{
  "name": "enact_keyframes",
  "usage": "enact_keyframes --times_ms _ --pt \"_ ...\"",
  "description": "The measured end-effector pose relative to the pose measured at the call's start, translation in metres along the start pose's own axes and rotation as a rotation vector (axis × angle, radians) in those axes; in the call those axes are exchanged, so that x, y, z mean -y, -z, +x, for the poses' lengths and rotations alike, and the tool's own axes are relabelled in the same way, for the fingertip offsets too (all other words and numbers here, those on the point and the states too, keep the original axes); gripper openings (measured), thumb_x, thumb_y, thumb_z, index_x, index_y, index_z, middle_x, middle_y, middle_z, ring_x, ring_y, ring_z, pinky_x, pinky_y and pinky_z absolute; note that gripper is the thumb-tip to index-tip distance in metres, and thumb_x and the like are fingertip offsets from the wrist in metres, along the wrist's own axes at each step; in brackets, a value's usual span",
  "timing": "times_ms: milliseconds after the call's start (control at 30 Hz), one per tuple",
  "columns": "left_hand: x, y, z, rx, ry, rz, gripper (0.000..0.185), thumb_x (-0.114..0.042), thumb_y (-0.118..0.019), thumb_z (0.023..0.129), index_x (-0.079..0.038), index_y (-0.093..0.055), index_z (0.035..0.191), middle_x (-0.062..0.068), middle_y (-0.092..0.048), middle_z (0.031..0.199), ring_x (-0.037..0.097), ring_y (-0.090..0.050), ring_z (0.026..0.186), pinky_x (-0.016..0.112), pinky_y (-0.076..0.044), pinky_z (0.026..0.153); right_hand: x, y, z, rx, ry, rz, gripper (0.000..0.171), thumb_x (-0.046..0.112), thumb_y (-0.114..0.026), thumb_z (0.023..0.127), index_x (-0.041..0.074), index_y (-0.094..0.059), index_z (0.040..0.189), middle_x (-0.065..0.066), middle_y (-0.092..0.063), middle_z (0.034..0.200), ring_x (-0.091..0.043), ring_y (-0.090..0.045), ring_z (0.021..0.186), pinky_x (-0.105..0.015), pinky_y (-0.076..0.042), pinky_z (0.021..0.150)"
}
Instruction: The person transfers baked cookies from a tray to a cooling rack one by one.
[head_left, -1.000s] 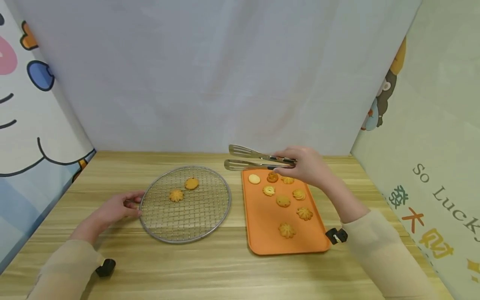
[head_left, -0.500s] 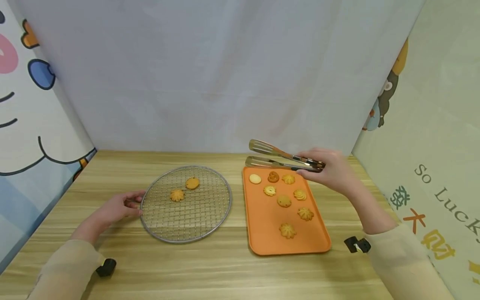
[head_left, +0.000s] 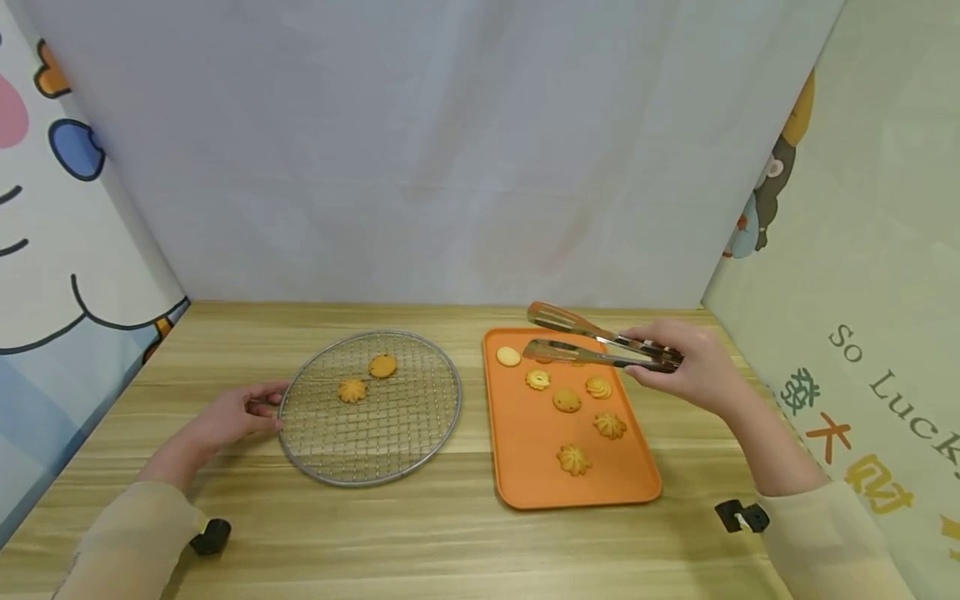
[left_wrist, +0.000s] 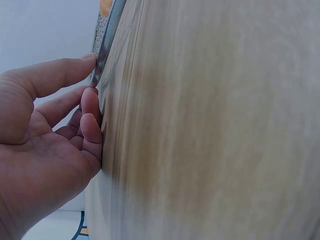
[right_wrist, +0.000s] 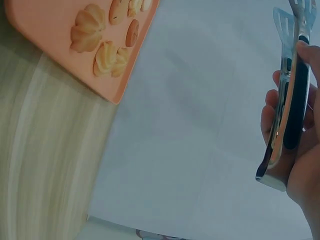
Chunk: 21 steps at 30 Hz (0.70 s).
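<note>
My right hand (head_left: 693, 367) grips metal tongs (head_left: 577, 353) with black handle panels. Their two slotted blades stand apart with nothing between them, above the far part of the orange tray (head_left: 525, 475). On that tray lie several cookies, among them a flower-shaped cookie (head_left: 573, 459) near the front and a pale oval cookie (head_left: 508, 357) at the far left; the blades hide some at the back. My left hand (head_left: 238, 415) holds the left rim of a round wire rack (head_left: 375, 442) between thumb and fingers. A star-shaped cookie (head_left: 352, 390) and a round cookie (head_left: 383, 366) rest on the rack.
Rack and tray stand side by side on a wooden table (head_left: 375, 542), with a strip of tabletop between them. A pale curtain (head_left: 450, 167) closes off the back, and printed panels (head_left: 862, 250) flank both sides.
My right hand has moved right and, lately, toward me, bringing the open tongs from beyond the tray's far left corner to over its far part. The left hand stays at the rack.
</note>
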<state>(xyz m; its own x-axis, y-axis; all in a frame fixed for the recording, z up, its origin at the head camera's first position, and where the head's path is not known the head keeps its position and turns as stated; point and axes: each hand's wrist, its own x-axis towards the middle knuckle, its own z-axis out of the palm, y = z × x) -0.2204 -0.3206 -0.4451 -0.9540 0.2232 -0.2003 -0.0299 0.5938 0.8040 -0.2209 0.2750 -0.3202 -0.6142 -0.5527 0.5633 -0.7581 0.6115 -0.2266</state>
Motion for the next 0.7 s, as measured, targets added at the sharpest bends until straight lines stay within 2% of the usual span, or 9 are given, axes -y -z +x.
enact_keyframes --times_ms 200,400,533,700 --pt "0.000 -0.001 0.000 -0.011 -0.003 0.013 0.070 -0.013 -0.071 0.082 0.010 -0.036 0.139 0.025 -0.047 0.124 0.014 -0.048 0.091 0.024 -0.046 0.066 -0.009 0.000 -0.017 0.002 0.013 0.015 0.043 0.006 -0.081 0.067 0.009 -0.069 0.109 0.002 -0.066 0.087 0.000 -0.043 0.059 -0.017 -0.037 0.055" --pt "0.002 -0.001 0.001 -0.013 0.000 0.015 0.070 -0.013 -0.071 0.083 0.009 -0.036 0.139 0.025 -0.047 0.125 0.015 -0.047 0.092 0.025 -0.046 0.067 -0.018 -0.003 -0.034 0.036 0.020 0.064 0.045 0.002 -0.081 0.065 0.012 -0.070 0.107 0.009 -0.058 0.080 0.000 -0.040 0.055 -0.014 -0.036 0.052" --pt "0.003 -0.001 0.001 -0.018 -0.001 0.020 0.070 -0.013 -0.071 0.083 0.008 -0.037 0.140 0.025 -0.047 0.125 0.016 -0.048 0.094 0.024 -0.046 0.068 -0.023 -0.009 -0.046 0.064 0.011 0.089 0.044 0.005 -0.083 0.065 0.012 -0.070 0.106 0.009 -0.057 0.074 0.001 -0.040 0.054 -0.013 -0.035 0.051" --pt "0.003 -0.002 0.001 -0.026 -0.013 0.014 0.069 -0.012 -0.072 0.082 0.009 -0.038 0.139 0.026 -0.048 0.125 0.016 -0.049 0.095 0.021 -0.047 0.071 -0.032 -0.019 -0.064 0.066 0.005 0.125 0.043 0.006 -0.085 0.062 0.011 -0.071 0.102 0.009 -0.059 0.074 0.001 -0.042 0.054 -0.013 -0.036 0.050"
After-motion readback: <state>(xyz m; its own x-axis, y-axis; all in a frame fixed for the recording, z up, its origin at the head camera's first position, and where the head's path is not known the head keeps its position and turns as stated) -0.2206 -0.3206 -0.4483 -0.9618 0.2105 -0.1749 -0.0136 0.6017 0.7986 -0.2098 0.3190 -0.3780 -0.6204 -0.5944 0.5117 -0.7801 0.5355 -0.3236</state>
